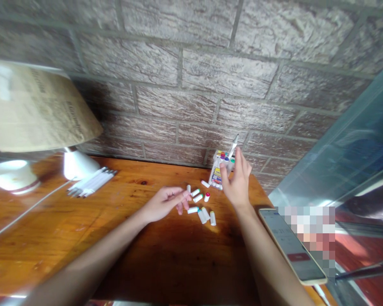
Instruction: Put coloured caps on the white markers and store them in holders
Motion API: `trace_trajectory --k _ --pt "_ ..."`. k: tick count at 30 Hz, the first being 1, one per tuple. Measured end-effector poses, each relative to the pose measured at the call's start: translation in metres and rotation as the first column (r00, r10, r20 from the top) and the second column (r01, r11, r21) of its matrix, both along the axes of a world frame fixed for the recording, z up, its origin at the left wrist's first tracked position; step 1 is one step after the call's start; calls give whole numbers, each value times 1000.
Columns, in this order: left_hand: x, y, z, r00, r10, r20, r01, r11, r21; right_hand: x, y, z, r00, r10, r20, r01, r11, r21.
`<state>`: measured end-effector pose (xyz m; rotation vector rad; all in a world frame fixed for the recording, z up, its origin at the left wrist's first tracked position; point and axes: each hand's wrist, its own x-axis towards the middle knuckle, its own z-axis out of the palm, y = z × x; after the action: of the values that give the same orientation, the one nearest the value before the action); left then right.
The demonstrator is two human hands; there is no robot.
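My left hand (pixel 168 203) is closed in a pinch over the table, a small white marker cap (pixel 188 188) at its thumb and fingertips. Beside it lie several loose caps, among them a red-ended cap (pixel 207 197) and a yellow-ended cap (pixel 212 218). My right hand (pixel 238 182) is at the box of markers (pixel 215 175), thumb and fingers apart. An uncapped marker (pixel 233 147) stands tip up between them, slightly tilted; its lower end is hidden, and it appears to rest in the box. Coloured marker ends show at the box's top.
Several uncapped markers (pixel 92 182) lie in a row at the left, near the lamp (pixel 76 163) and a white cup (pixel 12 176). A cord (pixel 35 208) crosses the wooden table (pixel 130 250). A phone (pixel 292 244) lies at the right edge. A brick wall (pixel 185 72) stands behind.
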<state>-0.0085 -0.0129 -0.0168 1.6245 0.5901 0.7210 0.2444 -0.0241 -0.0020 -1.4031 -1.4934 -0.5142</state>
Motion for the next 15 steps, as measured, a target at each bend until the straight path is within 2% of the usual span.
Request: trace_trajectory --k 5,15 --pt "-2 0 3 1000 5 11 -5 1000 -2 -10 -2 -2 1000 13 19 -12 1000 -2" --pt "1 -3 3 1000 11 1 -11 1000 -14 20 3 6 995 103 1 -102 987 -124"
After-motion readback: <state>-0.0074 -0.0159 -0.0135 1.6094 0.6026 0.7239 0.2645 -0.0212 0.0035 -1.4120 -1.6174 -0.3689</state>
